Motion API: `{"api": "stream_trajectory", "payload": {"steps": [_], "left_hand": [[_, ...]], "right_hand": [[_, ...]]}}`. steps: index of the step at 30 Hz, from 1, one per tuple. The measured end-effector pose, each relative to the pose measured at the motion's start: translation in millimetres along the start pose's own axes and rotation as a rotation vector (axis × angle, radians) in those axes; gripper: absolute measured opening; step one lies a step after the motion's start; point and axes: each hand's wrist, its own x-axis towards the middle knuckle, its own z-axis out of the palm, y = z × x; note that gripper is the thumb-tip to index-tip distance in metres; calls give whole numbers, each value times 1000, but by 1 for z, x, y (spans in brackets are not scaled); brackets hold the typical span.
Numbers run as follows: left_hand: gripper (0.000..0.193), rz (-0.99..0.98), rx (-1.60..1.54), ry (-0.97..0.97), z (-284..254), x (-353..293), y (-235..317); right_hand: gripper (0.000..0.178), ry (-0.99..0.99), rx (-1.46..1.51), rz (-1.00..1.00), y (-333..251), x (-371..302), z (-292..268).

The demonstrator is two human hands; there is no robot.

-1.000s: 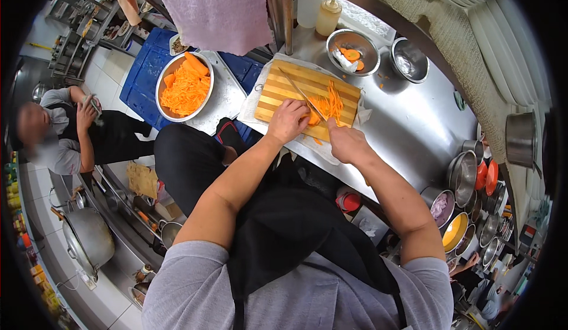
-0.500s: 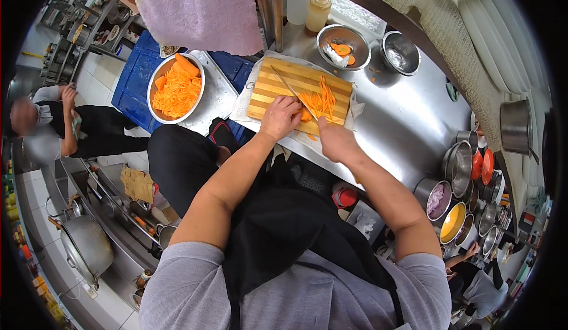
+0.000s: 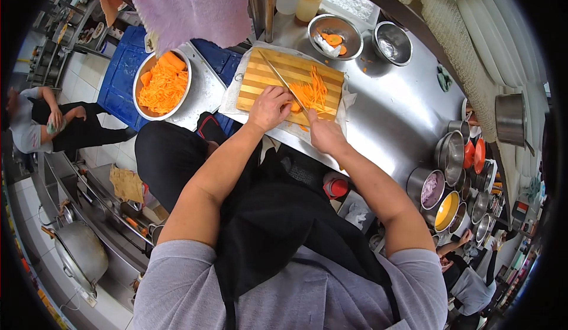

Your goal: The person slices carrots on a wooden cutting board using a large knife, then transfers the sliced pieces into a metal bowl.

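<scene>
On a striped wooden cutting board [image 3: 255, 80], my left hand [image 3: 270, 108] presses with curled fingers on a piece of carrot [image 3: 295, 107], mostly hidden beneath the fingertips. My right hand [image 3: 325, 133] grips the handle of a long kitchen knife [image 3: 276, 70]. Its blade slants across the board, right beside my left fingertips, with the tip toward the far left. Thin carrot strips [image 3: 314, 92] lie heaped just right of the blade. A few orange scraps sit near the board's front edge. A white cloth [image 3: 349, 100] shows under the board.
To the left stands a bowl of shredded carrot [image 3: 160, 93] with larger chunks. Metal bowls [image 3: 358, 53] [image 3: 393, 43] and a squeeze bottle [image 3: 309, 4] are behind the board. Several pots and bowls line the right. Other people are at far left and lower right.
My view has shifted slightly, so the board and bowls appear farther left and up. Both hands keep their places at the carrot and knife. The person at far left has moved their arms.
</scene>
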Motion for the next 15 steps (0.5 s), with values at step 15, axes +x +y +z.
{"api": "stream_trajectory", "payload": {"steps": [15], "left_hand": [[24, 7, 12, 59, -5, -18, -10]], "right_hand": [[29, 18, 46, -13, -15, 5, 1]]}}
